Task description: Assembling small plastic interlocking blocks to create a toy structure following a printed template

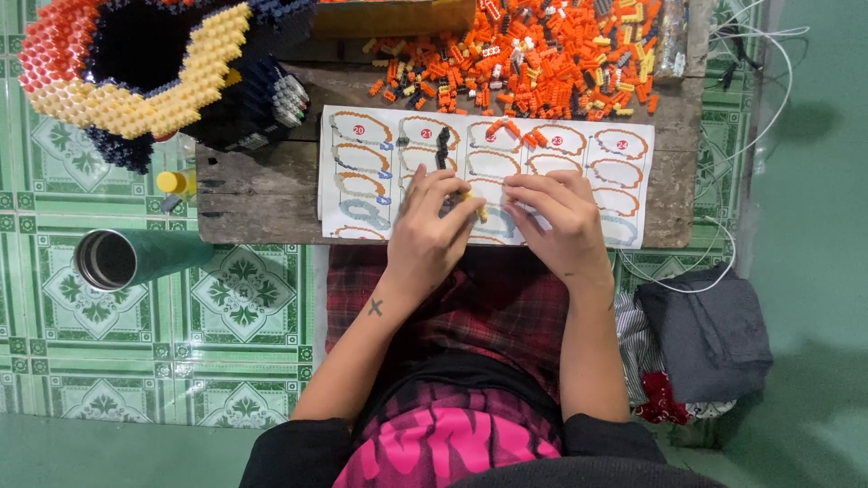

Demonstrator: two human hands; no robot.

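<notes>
A person sits on a green patterned tile floor [226, 298] before a low wooden table [258, 194], both forearms reaching forward and the wrists bent down over its near edge. A large block model [136, 72] in black, yellow and red stands on the table's far left corner, overhanging the floor. Across the far edge spreads a pile of orange bricks [533, 59], with some yellow and white ones mixed in. A printed instruction sheet [597, 163] showing rows of ring shapes lies flat between the pile and the person. The left hand [432, 226] rests on the sheet with fingers curled, pinching a small yellow piece [477, 210] at the fingertips. The right hand [561, 217] lies just beside it, palm down, fingers bent and pressed to the sheet close to the same piece; whether it grips anything cannot be told. A metal cup [113, 259] lies on the floor to the left, a folded grey cloth [705, 334] to the right.
</notes>
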